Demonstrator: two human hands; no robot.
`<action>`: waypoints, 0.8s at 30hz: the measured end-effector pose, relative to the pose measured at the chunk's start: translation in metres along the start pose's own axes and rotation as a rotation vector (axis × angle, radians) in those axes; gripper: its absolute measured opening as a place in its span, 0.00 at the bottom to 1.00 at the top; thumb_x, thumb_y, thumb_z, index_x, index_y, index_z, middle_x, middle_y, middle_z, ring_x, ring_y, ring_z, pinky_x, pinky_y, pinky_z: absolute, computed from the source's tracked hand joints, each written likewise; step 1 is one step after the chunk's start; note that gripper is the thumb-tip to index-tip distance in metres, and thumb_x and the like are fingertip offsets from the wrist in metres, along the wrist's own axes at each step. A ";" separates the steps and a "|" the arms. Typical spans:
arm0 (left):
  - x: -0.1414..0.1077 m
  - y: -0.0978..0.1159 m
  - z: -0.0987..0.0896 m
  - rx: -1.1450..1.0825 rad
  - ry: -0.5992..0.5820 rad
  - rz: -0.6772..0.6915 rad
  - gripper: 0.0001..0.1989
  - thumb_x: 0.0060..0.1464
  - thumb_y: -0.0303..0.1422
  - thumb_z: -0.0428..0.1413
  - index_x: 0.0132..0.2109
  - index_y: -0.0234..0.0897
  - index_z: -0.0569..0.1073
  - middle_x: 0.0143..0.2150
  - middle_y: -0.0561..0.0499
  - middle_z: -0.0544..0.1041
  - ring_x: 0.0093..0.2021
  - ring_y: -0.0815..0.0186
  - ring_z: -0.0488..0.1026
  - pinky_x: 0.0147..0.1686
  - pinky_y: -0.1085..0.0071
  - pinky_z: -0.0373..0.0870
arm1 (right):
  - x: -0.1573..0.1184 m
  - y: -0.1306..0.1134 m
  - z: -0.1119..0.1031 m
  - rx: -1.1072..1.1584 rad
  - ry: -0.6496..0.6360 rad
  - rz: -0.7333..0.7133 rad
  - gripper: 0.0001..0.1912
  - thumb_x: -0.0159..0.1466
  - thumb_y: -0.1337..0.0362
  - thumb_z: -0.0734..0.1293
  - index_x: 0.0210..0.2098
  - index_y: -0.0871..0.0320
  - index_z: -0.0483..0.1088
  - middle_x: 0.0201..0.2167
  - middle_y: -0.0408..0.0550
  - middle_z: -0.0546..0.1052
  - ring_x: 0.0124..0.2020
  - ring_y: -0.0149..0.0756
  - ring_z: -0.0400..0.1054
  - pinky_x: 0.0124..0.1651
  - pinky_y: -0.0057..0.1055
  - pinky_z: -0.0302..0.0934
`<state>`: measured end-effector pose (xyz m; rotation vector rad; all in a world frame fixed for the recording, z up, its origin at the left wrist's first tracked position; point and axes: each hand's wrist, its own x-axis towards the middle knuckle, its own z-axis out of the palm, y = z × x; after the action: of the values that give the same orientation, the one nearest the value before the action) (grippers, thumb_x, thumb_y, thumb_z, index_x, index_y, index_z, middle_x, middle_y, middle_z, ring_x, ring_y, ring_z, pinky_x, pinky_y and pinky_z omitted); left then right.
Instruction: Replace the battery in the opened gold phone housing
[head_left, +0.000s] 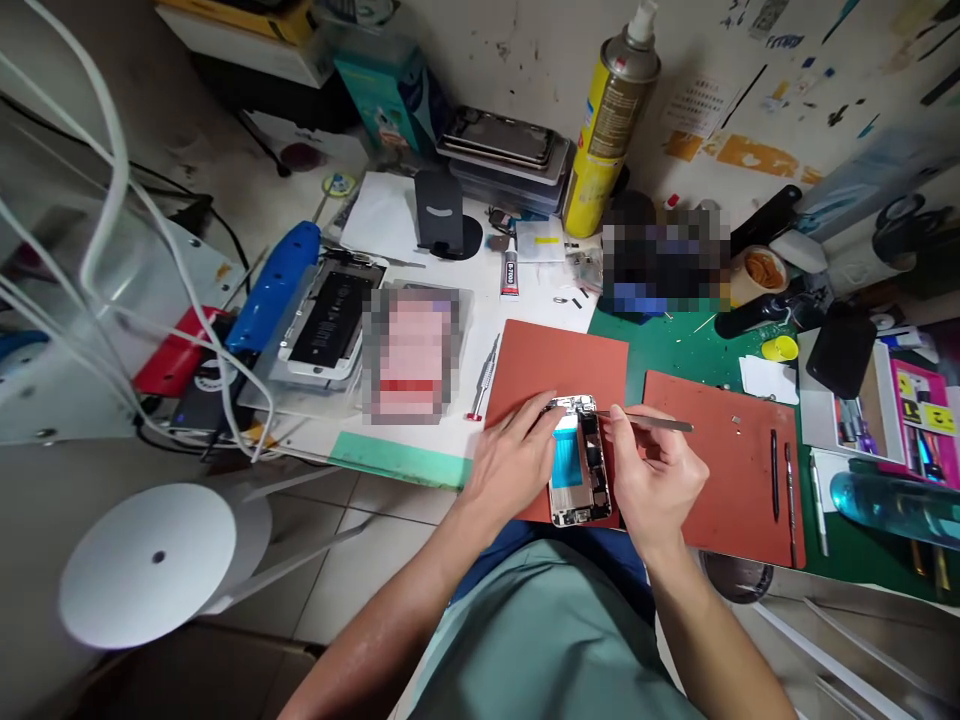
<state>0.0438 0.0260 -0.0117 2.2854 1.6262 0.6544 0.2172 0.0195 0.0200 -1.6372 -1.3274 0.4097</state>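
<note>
An opened smartphone (pixel 581 500) lies on the left red-brown mat (pixel 559 350), its inside parts and a blue strip facing up. My left hand (pixel 517 455) grips the phone along its left side, fingers bent over its upper left edge. In my right hand (pixel 660 480) a pair of metal tweezers (pixel 667 423) is pinched between thumb and fingers. The tweezers' tip reaches the phone's top end; what it touches there is too small to tell. Left of the mat lies a screwdriver (pixel 486 375) with a red end.
A second mat (pixel 720 450) at right bears thin tools and small parts. Further right are a blue bottle (pixel 892 505) and a box of tools (pixel 847 420). A spray can (pixel 611 130) stands behind. An opened white phone (pixel 330 320) and white cables (pixel 165 240) are at left.
</note>
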 end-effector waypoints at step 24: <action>0.004 0.004 -0.001 0.085 -0.085 0.016 0.25 0.67 0.26 0.53 0.67 0.42 0.76 0.72 0.48 0.74 0.57 0.56 0.82 0.45 0.62 0.84 | 0.017 -0.021 0.015 -0.156 -0.053 -0.107 0.09 0.73 0.58 0.70 0.39 0.55 0.79 0.34 0.46 0.86 0.31 0.34 0.82 0.31 0.26 0.73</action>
<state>0.0473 0.0282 -0.0080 2.3537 1.6271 0.4931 0.2002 0.0408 0.0349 -1.6837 -1.5118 0.2934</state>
